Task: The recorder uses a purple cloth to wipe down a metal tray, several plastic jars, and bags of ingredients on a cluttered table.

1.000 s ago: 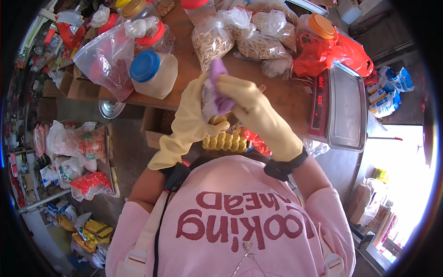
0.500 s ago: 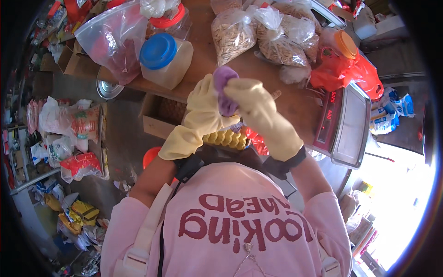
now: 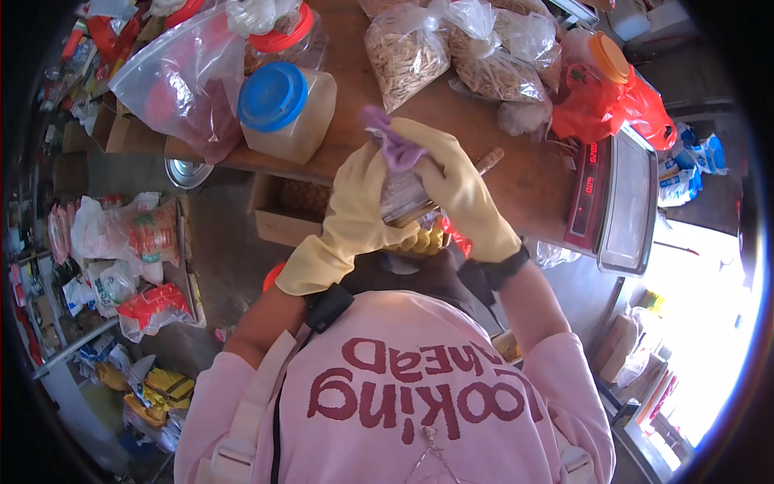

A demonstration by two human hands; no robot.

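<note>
My yellow-gloved left hand (image 3: 355,206) is holding a clear, gold-rimmed container (image 3: 401,194) from nine o'clock, my right hand (image 3: 448,173) gripping crumpled purple cloth (image 3: 399,154) at twelve.

Partly hidden at centre, behind left hand (image 3: 355,198), right hand (image 3: 451,173) and cloth (image 3: 397,152): clear container (image 3: 403,194). Below it, mostly covered: bumpy yellow thing (image 3: 430,239). Cut off at lower edge: shirt (image 3: 363,452). Washed out at far right: opening (image 3: 701,315).

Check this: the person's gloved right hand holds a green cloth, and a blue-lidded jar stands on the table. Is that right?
Not quite: the head view shows the cloth is purple, not green. The gloved right hand holds it, and the blue-lidded jar stands on the table.
</note>
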